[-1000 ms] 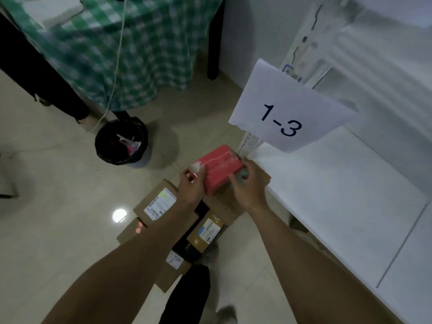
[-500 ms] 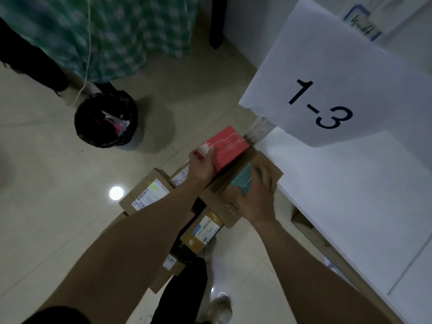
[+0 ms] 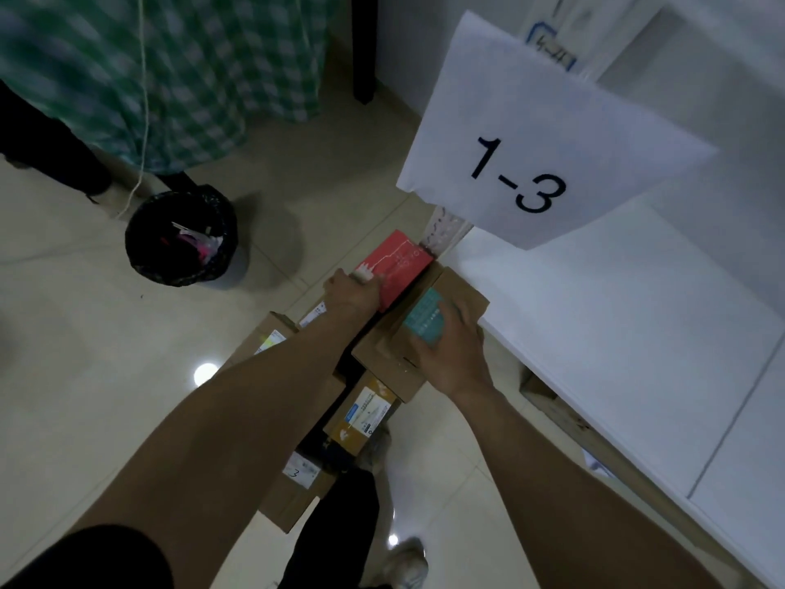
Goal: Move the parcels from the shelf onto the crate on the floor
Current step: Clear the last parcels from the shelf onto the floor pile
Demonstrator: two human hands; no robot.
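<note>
Our left hand [image 3: 352, 291] pinches the near end of the red parcel [image 3: 397, 265]. The parcel's long axis runs away from the grip toward 2 o'clock, low over the pile of parcels [image 3: 361, 414] on the floor. Just at its 4 o'clock lies the brown parcel [image 3: 395, 354], our right hand [image 3: 450, 350] spread across its teal label [image 3: 424, 320]. We cannot tell whether those fingers clamp it. The shelf [image 3: 637, 333] stands at 3 o'clock. The left hand is nearer, so lowering the red parcel probably falls to it. The crate itself is hidden.
</note>
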